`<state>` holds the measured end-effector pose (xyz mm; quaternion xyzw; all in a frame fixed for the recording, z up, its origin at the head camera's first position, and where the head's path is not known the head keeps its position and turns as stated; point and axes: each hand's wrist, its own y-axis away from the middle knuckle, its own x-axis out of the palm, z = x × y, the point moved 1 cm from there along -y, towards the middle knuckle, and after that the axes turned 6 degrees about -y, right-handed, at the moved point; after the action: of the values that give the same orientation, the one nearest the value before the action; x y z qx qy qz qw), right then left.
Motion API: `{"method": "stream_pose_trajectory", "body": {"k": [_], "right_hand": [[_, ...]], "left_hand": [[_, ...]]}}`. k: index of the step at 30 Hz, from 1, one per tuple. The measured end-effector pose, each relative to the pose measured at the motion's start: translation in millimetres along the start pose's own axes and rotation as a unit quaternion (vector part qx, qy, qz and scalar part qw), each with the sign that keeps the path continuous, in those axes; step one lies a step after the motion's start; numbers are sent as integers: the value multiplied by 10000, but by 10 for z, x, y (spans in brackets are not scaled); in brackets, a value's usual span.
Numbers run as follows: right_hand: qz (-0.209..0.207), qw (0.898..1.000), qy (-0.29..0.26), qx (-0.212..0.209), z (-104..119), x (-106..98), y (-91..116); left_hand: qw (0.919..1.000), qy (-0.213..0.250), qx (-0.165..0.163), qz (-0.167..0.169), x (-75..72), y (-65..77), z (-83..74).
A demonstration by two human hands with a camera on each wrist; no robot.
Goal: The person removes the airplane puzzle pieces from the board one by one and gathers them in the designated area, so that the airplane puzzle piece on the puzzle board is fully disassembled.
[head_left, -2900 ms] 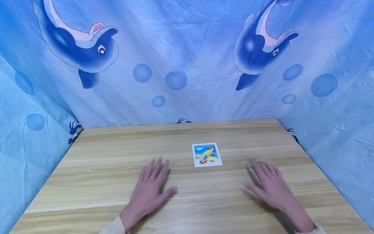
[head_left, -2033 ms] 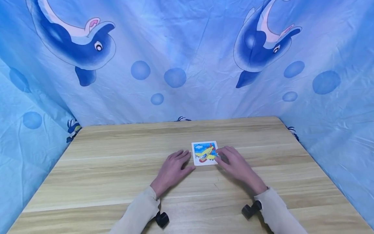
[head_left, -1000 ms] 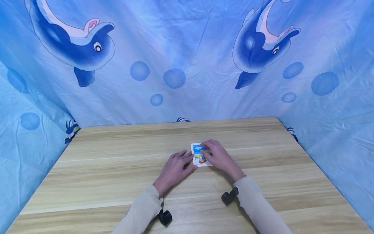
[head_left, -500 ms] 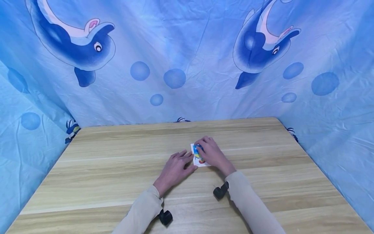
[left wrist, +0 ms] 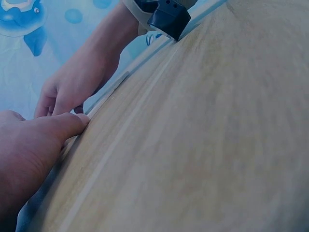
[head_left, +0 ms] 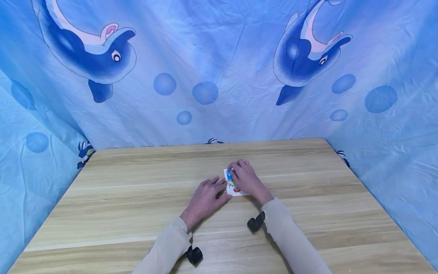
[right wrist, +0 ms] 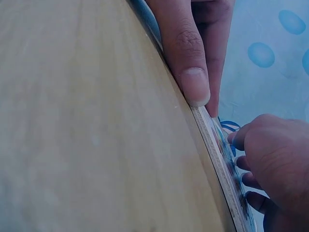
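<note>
Picture board: we have a thin, square, white-bordered board (head_left: 230, 184) printed in blue, yellow and red, flat on the pale wood-grain tabletop (head_left: 119, 205), between both hands.
Left hand: we mark the left hand (head_left: 204, 198) at the board's left side, fingers spread, thumb touching the near left corner; grip wide, not wrapped round it.
Right hand: we mark the right hand (head_left: 247, 179) bent over the board, hiding much of its right part, fingertips down at the printed face; grip narrow, but we can't tell if it pinches anything.
Board edge: right wrist view shows us it side-on, pale and layered, left thumb on it.
Arms: light beige sleeves (head_left: 291, 238), small black wrist devices (head_left: 194, 255) by the cuffs.
Backdrop: blue cloth (head_left: 232, 42) with two printed dolphins (head_left: 89, 53) and round bubbles, beyond the table.
</note>
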<state>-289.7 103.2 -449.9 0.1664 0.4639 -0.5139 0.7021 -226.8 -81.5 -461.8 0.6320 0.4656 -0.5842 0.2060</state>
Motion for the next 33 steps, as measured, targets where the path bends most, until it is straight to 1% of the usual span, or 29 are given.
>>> {"method": "stream_pose_trajectory", "body": {"k": [6, 14, 24, 27, 33], "right_hand": [[3, 9999, -90, 122, 24, 8, -17], [158, 9989, -86, 425, 53, 9, -50], [192, 9982, -148, 552, 59, 28, -65], [173, 9979, -272, 566, 54, 33, -67], [132, 9956, -749, 554, 43, 26, -68]], "left_hand": [[10000, 51, -31, -36, 4, -2, -1], [9999, 43, 1, -98, 16, -13, 1], [9999, 14, 24, -96, 17, -11, 2], [10000, 5, 24, -74, 13, -10, 2], [9999, -5, 75, -102, 2, -3, 5]]}}
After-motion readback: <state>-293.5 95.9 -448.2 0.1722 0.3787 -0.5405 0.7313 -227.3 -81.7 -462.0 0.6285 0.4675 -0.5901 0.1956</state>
